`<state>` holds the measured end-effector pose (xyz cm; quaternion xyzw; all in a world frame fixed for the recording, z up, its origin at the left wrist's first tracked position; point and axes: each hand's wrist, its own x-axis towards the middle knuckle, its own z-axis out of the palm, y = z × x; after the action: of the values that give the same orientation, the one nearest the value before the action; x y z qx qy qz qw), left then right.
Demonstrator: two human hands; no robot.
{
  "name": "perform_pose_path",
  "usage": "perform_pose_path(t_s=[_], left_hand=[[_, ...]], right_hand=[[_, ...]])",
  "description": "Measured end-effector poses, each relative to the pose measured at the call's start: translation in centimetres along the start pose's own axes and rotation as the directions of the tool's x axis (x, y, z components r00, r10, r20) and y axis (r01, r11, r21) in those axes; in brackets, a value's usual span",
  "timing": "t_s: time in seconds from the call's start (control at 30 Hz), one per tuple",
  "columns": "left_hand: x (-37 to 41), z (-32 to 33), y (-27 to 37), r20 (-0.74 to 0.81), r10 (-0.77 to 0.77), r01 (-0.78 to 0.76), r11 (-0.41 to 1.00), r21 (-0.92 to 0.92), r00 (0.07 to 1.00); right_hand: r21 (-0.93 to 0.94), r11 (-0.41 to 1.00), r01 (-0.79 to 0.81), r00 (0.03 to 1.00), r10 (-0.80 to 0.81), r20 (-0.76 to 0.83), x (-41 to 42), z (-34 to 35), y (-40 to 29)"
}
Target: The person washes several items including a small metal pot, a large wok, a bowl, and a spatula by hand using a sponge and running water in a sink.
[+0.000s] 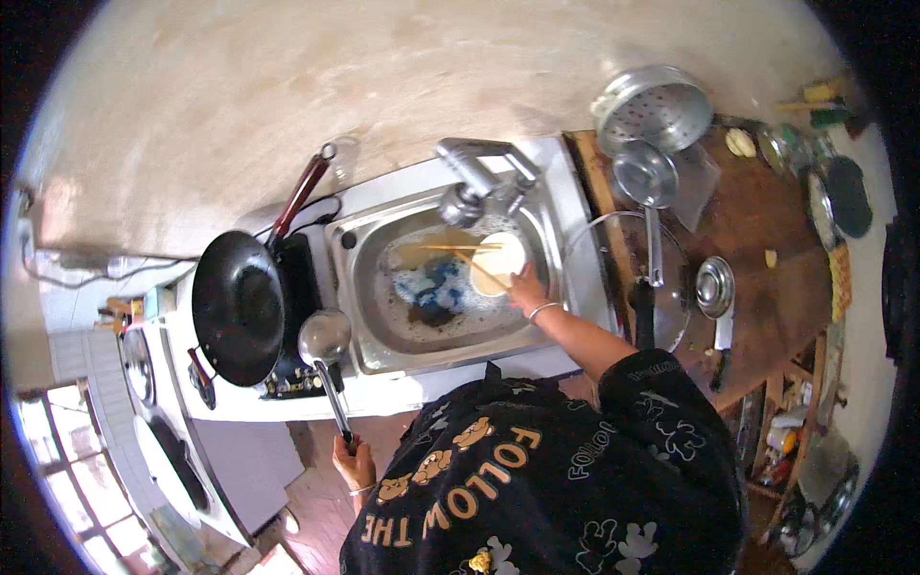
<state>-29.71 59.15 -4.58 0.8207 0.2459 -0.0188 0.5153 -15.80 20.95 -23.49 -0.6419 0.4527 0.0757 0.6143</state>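
Note:
My left hand (pixel 353 462) grips the black-ended handle of a metal ladle (pixel 325 336). The ladle's round bowl is over the worktop, between the wok and the sink. My right hand (pixel 528 289) reaches into the stainless steel sink (pixel 370 316) and has its fingers at the rim of a white bowl (pixel 503 251). A pair of wooden chopsticks (pixel 460 248) lies across this bowl, one of them running towards my fingers. Soapy, brownish water and a blue-and-white cloth-like thing (pixel 438 284) are in the sink. The fingertips are partly hidden.
A faucet (pixel 474 180) overhangs the sink. On the left a black wok (pixel 241 309) rests on a dark cooker (pixel 298 287). A colander (pixel 654 108), a saucepan-like dipper (pixel 645 176), a glass lid (pixel 675 309) and another ladle (pixel 715 287) occupy the brown counter (pixel 762 316).

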Motion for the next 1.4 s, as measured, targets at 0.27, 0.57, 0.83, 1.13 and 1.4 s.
perform_pose_path(t_s=[0.27,0.57,0.83,1.13,1.4], left_hand=[[2.5,4.5,4.8,0.202,0.092,-0.097,0.995,0.016,0.975],[3.7,7.3,3.6,0.304,0.222,-0.175,0.969,-0.172,0.926],[3.1,7.0,3.1,0.241,0.135,-0.173,0.975,0.141,0.961],[-0.1,6.2,3.4,0.149,0.070,-0.098,0.978,0.186,0.986],[0.0,4.2,3.0,0.207,0.089,-0.134,0.968,0.214,0.974]], right_hand=[[0.601,0.793,-0.099,0.906,-0.178,0.384,-10.5,-14.0,-6.9],[0.848,0.472,0.241,0.757,0.455,-0.468,-5.3,-37.5,5.7],[0.657,0.743,0.127,0.869,0.236,-0.435,-0.9,-41.9,10.6],[0.282,0.878,0.386,0.850,-0.219,-0.479,-10.1,-33.8,-4.2],[0.090,0.994,-0.066,0.846,0.008,0.534,-10.6,-9.1,-6.5]])
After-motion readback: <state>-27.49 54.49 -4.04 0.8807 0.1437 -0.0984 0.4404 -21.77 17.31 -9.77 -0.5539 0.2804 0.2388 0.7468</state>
